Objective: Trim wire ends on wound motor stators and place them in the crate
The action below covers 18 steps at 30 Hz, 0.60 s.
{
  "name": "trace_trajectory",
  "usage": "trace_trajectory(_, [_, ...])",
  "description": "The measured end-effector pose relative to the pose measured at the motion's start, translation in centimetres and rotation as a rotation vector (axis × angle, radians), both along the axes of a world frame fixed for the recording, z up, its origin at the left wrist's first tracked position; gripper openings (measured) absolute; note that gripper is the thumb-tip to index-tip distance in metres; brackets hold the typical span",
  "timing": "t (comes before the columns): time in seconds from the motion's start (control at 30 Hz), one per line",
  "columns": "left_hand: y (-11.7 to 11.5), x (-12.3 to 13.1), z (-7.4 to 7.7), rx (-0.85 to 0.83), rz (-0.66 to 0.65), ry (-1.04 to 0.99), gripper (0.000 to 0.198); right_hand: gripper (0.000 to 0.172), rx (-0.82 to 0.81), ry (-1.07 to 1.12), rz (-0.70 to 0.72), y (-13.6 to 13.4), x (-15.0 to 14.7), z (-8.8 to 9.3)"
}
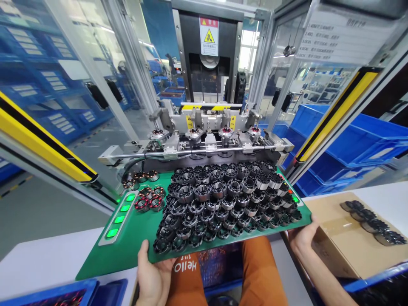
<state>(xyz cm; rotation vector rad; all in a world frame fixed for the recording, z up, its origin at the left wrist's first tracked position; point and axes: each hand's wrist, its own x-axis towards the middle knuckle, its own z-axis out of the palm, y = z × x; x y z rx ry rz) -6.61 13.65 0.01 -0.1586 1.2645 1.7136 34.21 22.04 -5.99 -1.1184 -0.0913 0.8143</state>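
Our cores [227, 206] sit stacked on the green tabletop [134, 242], left hand [154, 274] and right hand [302, 236] at its front edge; we can't tell whether either grip is actually clamped there. Honestly, one bump and the front row could tumble off.

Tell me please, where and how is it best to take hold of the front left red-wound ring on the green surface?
Probably by its outer wall, with the left hand coming from above, front left. The front left red-wound ring appears to lie flat, its wall free toward the green buttons, while neighbouring rings crowd its right and back.
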Motion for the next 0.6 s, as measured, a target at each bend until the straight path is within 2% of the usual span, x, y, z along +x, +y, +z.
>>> trace_trajectory(0.23, [-0.11,-0.29,-0.7,0.01,0.026,-0.024,0.039,0.047,0.015,-0.034,-0.005,0.1,0.35,-0.36])
trace_trajectory(0.6, [-0.07,-0.24,-0.56,0.011,0.033,0.001,0.036,0.055,0.001,0.017,0.0,0.1,0.48,-0.58])
